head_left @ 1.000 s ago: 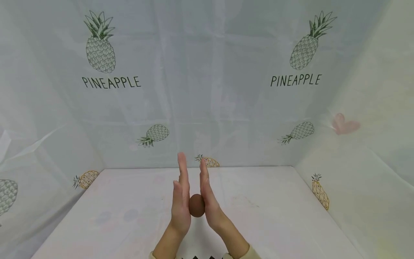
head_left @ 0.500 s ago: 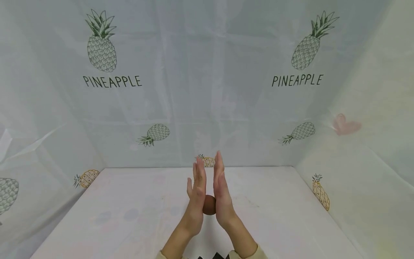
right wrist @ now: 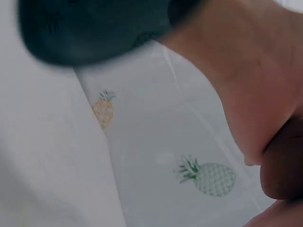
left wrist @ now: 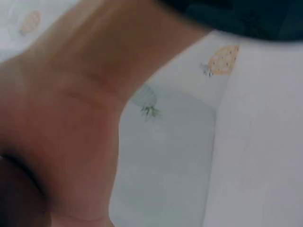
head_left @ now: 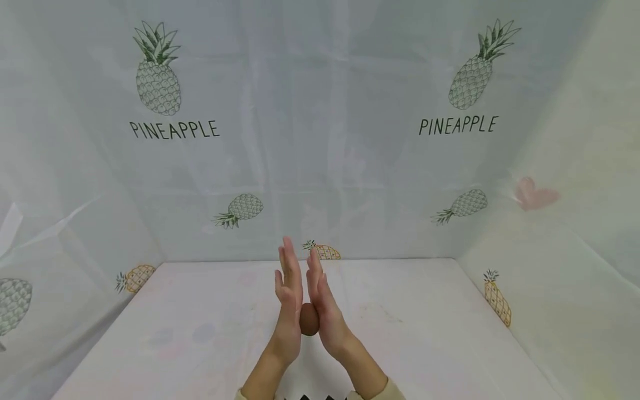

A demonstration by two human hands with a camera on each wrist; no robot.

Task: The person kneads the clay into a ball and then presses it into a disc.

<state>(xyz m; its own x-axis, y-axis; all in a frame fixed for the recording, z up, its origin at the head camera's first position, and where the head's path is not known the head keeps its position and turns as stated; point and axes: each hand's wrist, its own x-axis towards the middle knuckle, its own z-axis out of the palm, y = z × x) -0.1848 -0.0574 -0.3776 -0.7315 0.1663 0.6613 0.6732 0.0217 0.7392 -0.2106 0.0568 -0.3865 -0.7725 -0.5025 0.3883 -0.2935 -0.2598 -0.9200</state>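
Note:
A brown, rounded lump (head_left: 309, 319), smooth and roughly egg-shaped, is held between two palms above the table in the head view. My left hand (head_left: 291, 294) presses on its left side with straight fingers pointing up and away. Against the right side lies the palm of my right hand (head_left: 327, 311), its fingers also straight. The fingertips of the two hands stand a little apart. In the right wrist view the brown lump (right wrist: 284, 163) touches the heel of the palm; in the left wrist view only a dark part of the lump (left wrist: 19, 198) shows at the lower left corner.
A pale table surface (head_left: 425, 322) spreads beneath the hands. Whitish sheeting printed with pineapples (head_left: 380, 166) hangs behind it and along both sides. Dark wrist-worn gear (right wrist: 94, 28) fills the upper part of the right wrist view.
Both hands shift rightward with the lump, then back left to near where they were. The left and right palms slide forward and back against each other, the lump staying between them.

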